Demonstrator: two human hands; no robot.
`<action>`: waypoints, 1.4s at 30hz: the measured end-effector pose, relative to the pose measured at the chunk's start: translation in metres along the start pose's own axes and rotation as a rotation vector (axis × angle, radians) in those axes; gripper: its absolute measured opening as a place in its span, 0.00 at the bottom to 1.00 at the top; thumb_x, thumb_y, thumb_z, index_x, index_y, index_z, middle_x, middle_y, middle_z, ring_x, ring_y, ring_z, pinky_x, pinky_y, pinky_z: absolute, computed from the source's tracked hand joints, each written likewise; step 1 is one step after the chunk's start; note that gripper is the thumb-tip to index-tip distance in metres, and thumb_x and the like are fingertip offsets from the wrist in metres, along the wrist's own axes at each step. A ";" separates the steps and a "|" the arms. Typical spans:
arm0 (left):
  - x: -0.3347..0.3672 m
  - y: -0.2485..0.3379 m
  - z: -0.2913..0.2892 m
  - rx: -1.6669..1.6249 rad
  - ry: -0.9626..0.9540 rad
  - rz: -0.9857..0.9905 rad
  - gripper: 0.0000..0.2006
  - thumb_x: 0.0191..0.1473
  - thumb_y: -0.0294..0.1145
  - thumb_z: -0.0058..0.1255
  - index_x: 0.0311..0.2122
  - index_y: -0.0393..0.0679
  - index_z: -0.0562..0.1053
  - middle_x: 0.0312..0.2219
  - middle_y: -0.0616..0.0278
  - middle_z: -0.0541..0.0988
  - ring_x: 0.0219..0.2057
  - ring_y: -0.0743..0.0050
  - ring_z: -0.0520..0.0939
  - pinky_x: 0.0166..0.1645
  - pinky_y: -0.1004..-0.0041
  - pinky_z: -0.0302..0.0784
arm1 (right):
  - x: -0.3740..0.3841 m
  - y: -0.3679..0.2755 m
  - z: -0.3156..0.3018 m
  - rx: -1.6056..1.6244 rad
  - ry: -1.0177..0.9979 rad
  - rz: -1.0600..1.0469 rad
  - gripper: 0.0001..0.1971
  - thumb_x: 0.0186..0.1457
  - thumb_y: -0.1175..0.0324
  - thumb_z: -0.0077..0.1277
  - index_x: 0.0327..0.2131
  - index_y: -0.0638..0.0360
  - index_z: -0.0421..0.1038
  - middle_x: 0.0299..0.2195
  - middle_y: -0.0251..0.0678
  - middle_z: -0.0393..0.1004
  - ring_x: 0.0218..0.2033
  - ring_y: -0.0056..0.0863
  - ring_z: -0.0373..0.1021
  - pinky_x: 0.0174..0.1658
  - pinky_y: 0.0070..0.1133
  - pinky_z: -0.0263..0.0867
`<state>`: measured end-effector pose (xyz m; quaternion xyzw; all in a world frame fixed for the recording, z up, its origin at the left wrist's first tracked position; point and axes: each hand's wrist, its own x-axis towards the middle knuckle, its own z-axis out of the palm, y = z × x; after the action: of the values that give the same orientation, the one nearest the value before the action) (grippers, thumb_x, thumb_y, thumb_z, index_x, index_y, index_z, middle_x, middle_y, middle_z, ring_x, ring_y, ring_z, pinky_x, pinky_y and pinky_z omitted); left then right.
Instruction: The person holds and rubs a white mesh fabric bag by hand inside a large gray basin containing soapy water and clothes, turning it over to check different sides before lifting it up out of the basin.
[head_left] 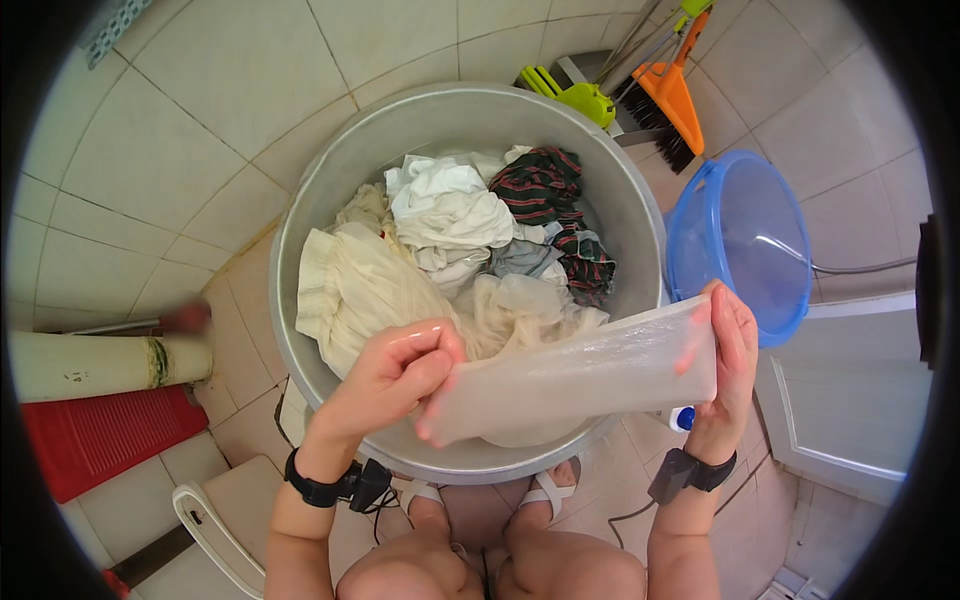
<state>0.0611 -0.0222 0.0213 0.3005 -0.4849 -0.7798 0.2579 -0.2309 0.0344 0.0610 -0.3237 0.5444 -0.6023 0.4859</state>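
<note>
Now, your left hand (400,375), right hand (735,350): fingers closed on ends of wet translucent cloth (580,372), above near-right edge of metal tub (638,225); slick hold could slip, hard tugging could tear.

- Cloth (580,370) — sheer, whitish, with a wet shine.
- Pulled out as a broad band between the left hand (410,365) and right hand (733,340), its right end higher.
- Fingers show pink through it at the right end.
- Held over the near side of the tub (645,230).
</note>
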 end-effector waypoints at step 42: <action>0.044 -0.136 0.040 -0.842 0.009 -0.071 0.25 0.61 0.44 0.31 0.63 0.61 0.46 0.61 0.58 0.50 0.60 0.58 0.54 0.61 0.61 0.51 | -0.084 0.113 0.072 -0.591 -0.673 -0.201 0.08 0.51 0.75 0.48 0.33 0.62 0.60 0.28 0.41 0.64 0.27 0.39 0.65 0.30 0.28 0.62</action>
<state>-0.0131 0.0250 -0.0978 0.1886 -0.1124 -0.9169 0.3332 -0.1118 0.0962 -0.0225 -0.6771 0.4707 -0.3267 0.4618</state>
